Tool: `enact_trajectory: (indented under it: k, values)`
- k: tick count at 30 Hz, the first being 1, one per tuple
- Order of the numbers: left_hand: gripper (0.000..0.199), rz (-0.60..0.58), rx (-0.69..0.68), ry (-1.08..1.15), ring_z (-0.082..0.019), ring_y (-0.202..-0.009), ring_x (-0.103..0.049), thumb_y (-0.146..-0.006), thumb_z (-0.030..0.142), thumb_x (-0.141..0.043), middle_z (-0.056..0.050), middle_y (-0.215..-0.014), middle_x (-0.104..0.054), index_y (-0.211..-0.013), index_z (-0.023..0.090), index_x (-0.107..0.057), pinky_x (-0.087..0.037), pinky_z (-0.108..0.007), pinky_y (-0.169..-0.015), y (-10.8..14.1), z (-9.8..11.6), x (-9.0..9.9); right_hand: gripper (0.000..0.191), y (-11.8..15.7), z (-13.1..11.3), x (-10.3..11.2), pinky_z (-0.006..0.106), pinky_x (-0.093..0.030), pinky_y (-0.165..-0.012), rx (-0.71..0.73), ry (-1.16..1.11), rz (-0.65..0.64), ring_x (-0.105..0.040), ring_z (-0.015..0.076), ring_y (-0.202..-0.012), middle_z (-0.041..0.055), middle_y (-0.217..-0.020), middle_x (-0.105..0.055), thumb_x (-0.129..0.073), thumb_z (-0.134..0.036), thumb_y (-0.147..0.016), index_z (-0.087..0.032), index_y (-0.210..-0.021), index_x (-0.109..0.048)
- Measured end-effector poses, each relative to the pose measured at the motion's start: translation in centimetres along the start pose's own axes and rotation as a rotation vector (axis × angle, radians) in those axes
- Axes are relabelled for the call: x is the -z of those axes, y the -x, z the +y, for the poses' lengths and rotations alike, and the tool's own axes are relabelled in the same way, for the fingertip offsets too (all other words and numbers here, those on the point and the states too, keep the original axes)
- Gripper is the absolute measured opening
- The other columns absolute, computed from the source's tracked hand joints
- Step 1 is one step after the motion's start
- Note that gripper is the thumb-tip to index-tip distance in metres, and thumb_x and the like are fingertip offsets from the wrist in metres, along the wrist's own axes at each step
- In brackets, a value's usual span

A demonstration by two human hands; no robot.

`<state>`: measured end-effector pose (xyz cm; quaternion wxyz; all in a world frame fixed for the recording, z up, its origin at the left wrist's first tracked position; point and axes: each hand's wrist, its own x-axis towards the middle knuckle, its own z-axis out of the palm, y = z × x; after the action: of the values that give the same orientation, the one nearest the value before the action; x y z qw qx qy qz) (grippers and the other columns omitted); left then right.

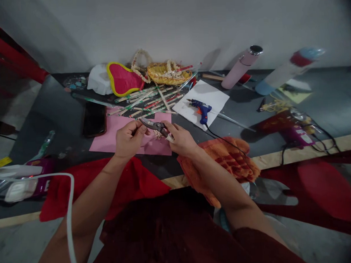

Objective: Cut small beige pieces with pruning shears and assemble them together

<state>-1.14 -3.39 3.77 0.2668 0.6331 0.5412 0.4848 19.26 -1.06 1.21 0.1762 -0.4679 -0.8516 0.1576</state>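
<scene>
White, thin cable (70,221) arched at the lower left, close before the camera, beside the person's dark maroon shirt (162,233). Beyond it, both hands met above a flat pink paper sheet (106,143) on a dark grey table (41,118). Curled around the handles of small dark-metal pruning shears (153,124), the right hand (181,139) gripped them with the blades pointing left. Thumb and fingers of the left hand (128,140) were bent together at the blade tip; I cannot tell whether they pinched the metal or some small piece. Small pale bits (157,135) showed just below the shears.

Thin, patterned sticks (150,98) lay crisscrossed behind the sheet, and a black rectangular phone (94,119) lay at its left. To the right, a blue glue gun (203,111) rested on a square white board (217,94). An orange patterned towel (229,156) lay beneath the right forearm, and bright red cloth (131,180) near the left.
</scene>
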Motion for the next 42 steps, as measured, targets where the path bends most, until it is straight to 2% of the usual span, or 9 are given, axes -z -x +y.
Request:
enact_trajectory:
  k: [4, 7, 12, 18, 23, 27, 30, 35, 42]
  values:
    - [0.016, 0.032, 0.005, -0.056, -0.010, -0.065, -0.061, -0.080, 0.029, -0.060, 0.000, -0.074, -0.071, -0.083, 0.017, -0.070, -0.044, -0.020, -0.059, 0.0, 0.0, -0.3, 0.066, -0.2, 0.3, 0.0, 0.035, -0.046, -0.084, -0.016, -0.016, -0.007, -0.056, 0.0243, -0.097, 0.0090, -0.109, -0.059, -0.049, -0.013, -0.076, -0.022, -0.140, -0.033]
    - [0.016, 0.043, 0.011, -0.125, -0.010, -0.063, -0.060, -0.082, 0.027, -0.057, 0.001, -0.073, -0.072, -0.081, 0.018, -0.071, -0.043, -0.019, -0.058, 0.1, 0.0, -0.2, 0.068, -0.3, 0.6, -0.2, 0.039, -0.045, -0.090, 0.006, -0.013, -0.002, -0.053, 0.0262, -0.105, 0.0109, -0.116, -0.057, -0.048, -0.014, -0.077, -0.022, -0.142, -0.029]
    - [0.018, -0.088, 0.025, 0.043, -0.012, -0.065, -0.062, -0.082, 0.029, -0.059, -0.002, -0.072, -0.071, -0.073, 0.016, -0.069, -0.044, -0.020, -0.059, -0.1, -0.4, 0.4, 0.073, -0.4, 1.1, -0.5, 0.043, -0.042, -0.094, 0.064, 0.020, -0.046, -0.046, 0.0275, -0.116, 0.0135, -0.130, -0.048, -0.048, -0.017, -0.079, -0.020, -0.146, -0.020]
    - [0.024, -0.213, 0.063, 0.193, -0.012, -0.058, -0.059, -0.081, 0.037, -0.061, -0.004, -0.066, -0.069, -0.072, 0.016, -0.069, -0.042, -0.022, -0.053, -0.4, -0.6, 1.0, 0.070, -0.6, 1.3, -0.3, 0.043, -0.042, -0.094, 0.092, 0.031, -0.031, -0.047, 0.0279, -0.114, 0.0135, -0.125, -0.050, -0.050, -0.019, -0.079, -0.019, -0.145, -0.025]
    - [0.024, -0.166, 0.067, 0.195, -0.013, -0.062, -0.060, -0.081, 0.035, -0.060, -0.004, -0.067, -0.068, -0.069, 0.016, -0.067, -0.046, -0.023, -0.059, -0.4, -0.6, 1.0, 0.059, -0.4, 0.6, 0.0, 0.036, -0.044, -0.091, 0.061, 0.037, -0.004, -0.053, 0.0250, -0.103, 0.0098, -0.113, -0.057, -0.047, -0.018, -0.083, -0.022, -0.141, -0.033]
    - [0.023, -0.105, 0.049, 0.083, -0.012, -0.063, -0.061, -0.083, 0.031, -0.056, -0.003, -0.069, -0.069, -0.071, 0.015, -0.067, -0.046, -0.022, -0.060, -0.4, -0.4, 0.7, 0.060, -0.2, 0.2, -0.2, 0.034, -0.046, -0.085, 0.011, 0.041, -0.007, -0.056, 0.0247, -0.097, 0.0085, -0.107, -0.060, -0.047, -0.015, -0.080, -0.022, -0.139, -0.035]
    - [0.018, -0.057, 0.004, -0.049, -0.013, -0.068, -0.063, -0.082, 0.031, -0.058, -0.002, -0.075, -0.071, -0.081, 0.017, -0.070, -0.046, -0.021, -0.061, -0.3, -0.4, 0.3, 0.063, -0.3, 0.5, -0.4, 0.035, -0.047, -0.085, -0.007, -0.002, 0.000, -0.057, 0.0251, -0.098, 0.0091, -0.110, -0.060, -0.048, -0.014, -0.077, -0.022, -0.139, -0.035]
    - [0.018, 0.075, -0.065, -0.183, -0.014, -0.081, -0.067, -0.083, 0.031, -0.057, -0.001, -0.091, -0.074, -0.090, 0.021, -0.070, -0.049, -0.021, -0.072, 0.0, -0.9, -0.1, 0.069, -0.6, 1.6, -0.7, 0.040, -0.046, -0.091, -0.017, -0.086, 0.056, -0.052, 0.0259, -0.110, 0.0110, -0.122, -0.054, -0.048, -0.014, -0.076, -0.021, -0.142, -0.029]
    - [0.021, -0.078, -0.010, -0.079, -0.015, -0.075, -0.066, -0.083, 0.030, -0.056, -0.003, -0.079, -0.074, -0.076, 0.018, -0.071, -0.050, -0.023, -0.067, -0.4, -0.7, 0.6, 0.069, -0.6, 2.2, -0.3, 0.046, -0.042, -0.096, 0.045, -0.067, -0.017, -0.044, 0.0265, -0.119, 0.0132, -0.130, -0.049, -0.045, -0.017, -0.079, -0.019, -0.145, -0.023]
